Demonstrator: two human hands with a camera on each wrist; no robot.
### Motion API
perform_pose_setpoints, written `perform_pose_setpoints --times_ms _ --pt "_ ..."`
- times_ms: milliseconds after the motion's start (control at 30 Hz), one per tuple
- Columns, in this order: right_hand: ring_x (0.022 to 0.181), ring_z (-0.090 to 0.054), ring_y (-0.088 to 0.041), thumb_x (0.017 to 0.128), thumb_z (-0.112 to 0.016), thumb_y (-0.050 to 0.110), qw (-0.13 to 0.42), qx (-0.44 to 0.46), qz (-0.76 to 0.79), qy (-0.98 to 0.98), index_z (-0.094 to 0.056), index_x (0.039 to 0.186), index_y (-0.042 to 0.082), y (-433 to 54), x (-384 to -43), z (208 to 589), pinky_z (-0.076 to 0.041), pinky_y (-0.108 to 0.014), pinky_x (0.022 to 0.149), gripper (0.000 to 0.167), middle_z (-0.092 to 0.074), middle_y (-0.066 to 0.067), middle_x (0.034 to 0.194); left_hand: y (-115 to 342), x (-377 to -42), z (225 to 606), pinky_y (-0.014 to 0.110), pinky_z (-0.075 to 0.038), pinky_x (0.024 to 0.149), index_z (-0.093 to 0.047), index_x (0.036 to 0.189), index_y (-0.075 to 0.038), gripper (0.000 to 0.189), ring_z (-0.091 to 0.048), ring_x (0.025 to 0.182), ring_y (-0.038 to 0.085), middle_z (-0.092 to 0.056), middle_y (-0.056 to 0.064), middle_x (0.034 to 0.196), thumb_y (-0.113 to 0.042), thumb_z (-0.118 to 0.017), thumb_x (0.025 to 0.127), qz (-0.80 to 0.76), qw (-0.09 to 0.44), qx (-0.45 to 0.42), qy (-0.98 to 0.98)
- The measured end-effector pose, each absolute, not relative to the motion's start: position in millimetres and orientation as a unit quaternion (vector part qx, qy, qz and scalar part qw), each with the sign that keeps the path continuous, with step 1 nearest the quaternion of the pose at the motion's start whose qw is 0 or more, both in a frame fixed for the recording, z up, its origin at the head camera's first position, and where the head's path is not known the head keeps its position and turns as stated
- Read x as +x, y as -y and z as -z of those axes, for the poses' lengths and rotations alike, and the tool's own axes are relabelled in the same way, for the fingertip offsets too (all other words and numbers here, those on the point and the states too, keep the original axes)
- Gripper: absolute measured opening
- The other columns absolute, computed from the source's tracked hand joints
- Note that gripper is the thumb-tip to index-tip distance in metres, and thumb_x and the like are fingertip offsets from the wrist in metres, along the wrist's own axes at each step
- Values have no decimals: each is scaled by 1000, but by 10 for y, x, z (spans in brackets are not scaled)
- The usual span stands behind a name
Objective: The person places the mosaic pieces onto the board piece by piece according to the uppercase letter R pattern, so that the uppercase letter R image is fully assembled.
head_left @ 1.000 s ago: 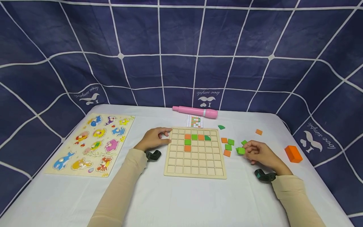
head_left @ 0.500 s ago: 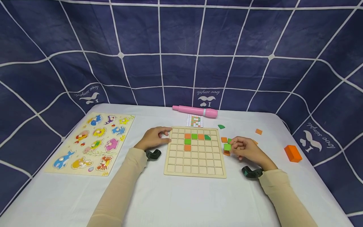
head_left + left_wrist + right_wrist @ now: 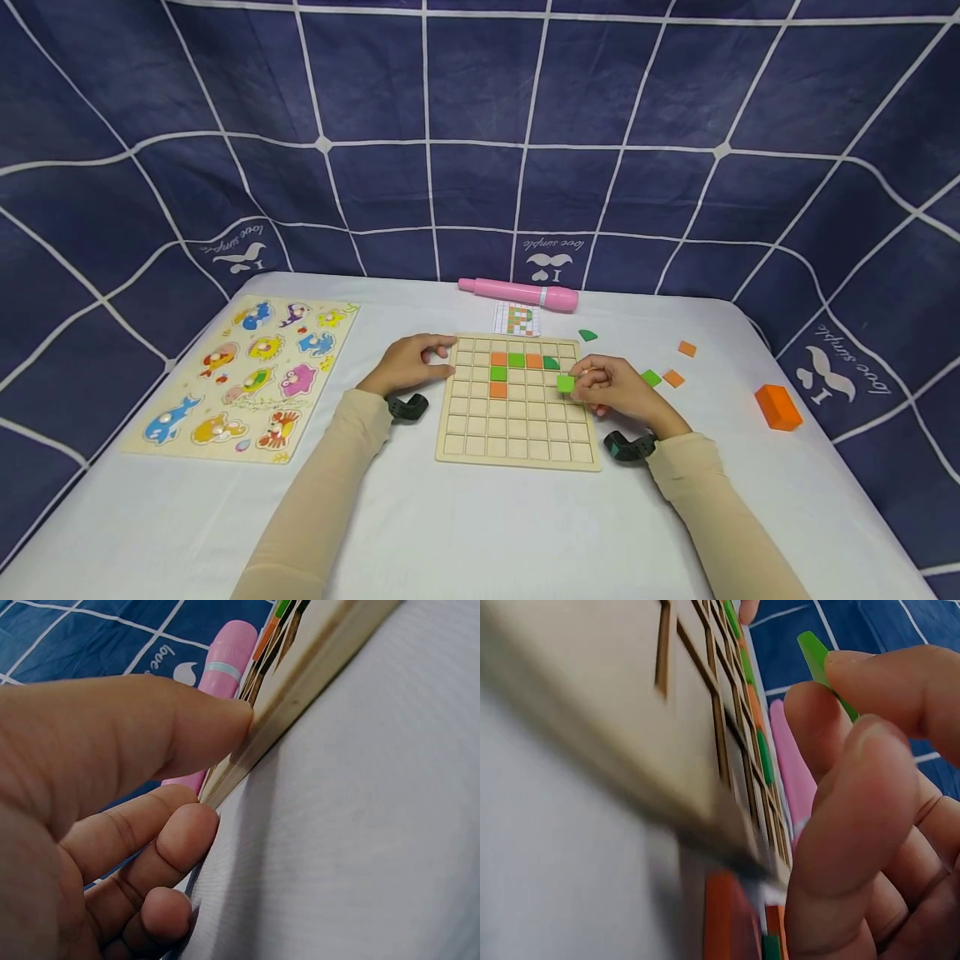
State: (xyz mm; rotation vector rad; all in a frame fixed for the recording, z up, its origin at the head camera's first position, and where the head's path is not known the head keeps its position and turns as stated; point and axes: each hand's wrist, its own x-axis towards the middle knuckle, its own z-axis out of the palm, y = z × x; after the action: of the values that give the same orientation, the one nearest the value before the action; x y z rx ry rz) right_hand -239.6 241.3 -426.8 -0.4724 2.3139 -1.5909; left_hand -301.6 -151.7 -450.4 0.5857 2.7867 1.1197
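A square wooden grid board [image 3: 517, 457] lies mid-table, with several orange and green square tiles [image 3: 498, 374] and a dark green quarter-circle tile [image 3: 551, 363] in its upper cells. My left hand [image 3: 405, 365] rests at the board's upper left corner; in the left wrist view its thumb [image 3: 202, 731] touches the side edge, the other fingers loosely bent. My right hand [image 3: 621, 388] is over the board's right edge. Between its thumb and fingers it pinches a bright green square tile [image 3: 566, 384], seen edge-on in the right wrist view and raised above the grid.
Behind the board lie a small pattern card [image 3: 517, 318] and a pink microphone-shaped object [image 3: 517, 292]. Loose tiles, including a green quarter-circle [image 3: 587, 335] and an orange square [image 3: 673, 378], lie to the right. An orange block [image 3: 778, 407] stands farther right, a sea-animal puzzle board [image 3: 247, 383] left.
My right hand has carried the green square tile leftward from the loose tiles to over the board's right side. My left hand has stayed at the board's corner.
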Motion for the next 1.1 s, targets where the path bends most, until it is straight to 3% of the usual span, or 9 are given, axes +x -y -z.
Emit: perform_pose_setpoints --times_ms 1100 --pt "62 -56 -14 95 -77 -1 162 -198 499 -828 -69 116 -7 -1770 -2569 4258 -50 -27 60 24 -75 -3 85 1508 -3032 4504 35 -37 79 -70 146 -12 60 -48 82 15 -65 -4 100 -29 -83 90 -362 44 185 -913"
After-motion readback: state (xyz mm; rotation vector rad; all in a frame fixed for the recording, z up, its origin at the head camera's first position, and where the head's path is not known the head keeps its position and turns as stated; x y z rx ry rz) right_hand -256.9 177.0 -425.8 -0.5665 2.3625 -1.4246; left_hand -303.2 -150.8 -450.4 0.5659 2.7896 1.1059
